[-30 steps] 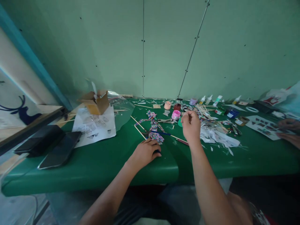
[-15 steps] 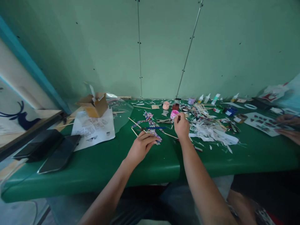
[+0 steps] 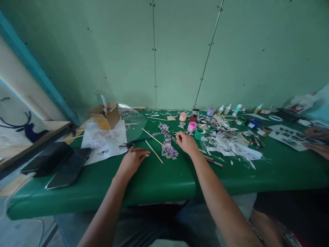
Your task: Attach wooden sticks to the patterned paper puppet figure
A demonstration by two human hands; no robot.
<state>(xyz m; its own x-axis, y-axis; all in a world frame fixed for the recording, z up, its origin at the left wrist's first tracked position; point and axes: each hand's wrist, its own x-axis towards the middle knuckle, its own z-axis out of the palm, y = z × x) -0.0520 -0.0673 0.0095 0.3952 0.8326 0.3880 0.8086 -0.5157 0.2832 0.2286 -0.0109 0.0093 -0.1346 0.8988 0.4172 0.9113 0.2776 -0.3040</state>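
Note:
My left hand (image 3: 132, 160) is over the table left of the figure, fingers curled at a blue-handled tool (image 3: 142, 139) with a dark head, probably pliers. Part of the tool is hidden behind the knuckles. My right hand (image 3: 189, 143) is closed in a pinch at the right edge of a flat, dress-shaped figure (image 3: 169, 147) covered in multicoloured scraps. Whatever sits between those fingertips is too small or hidden to make out. One thin wooden stick (image 3: 154, 151) lies between my left hand and the figure; another stick (image 3: 151, 136) slants toward the figure's middle.
Pink (image 3: 192, 126) and green (image 3: 199, 133) paint jars stand beyond my right hand. White paper scraps (image 3: 231, 147) and sticks are heaped to the right. A cardboard box (image 3: 106, 116), printed sheet (image 3: 102, 144) and phone (image 3: 69, 168) lie left. Another person's hands (image 3: 317, 139) are far right.
My left hand has moved left together with the blue-handled tool, uncovering the figure's lower part. My right hand has come left and nearer, from the pink jar to the figure's edge, revealing the green jar.

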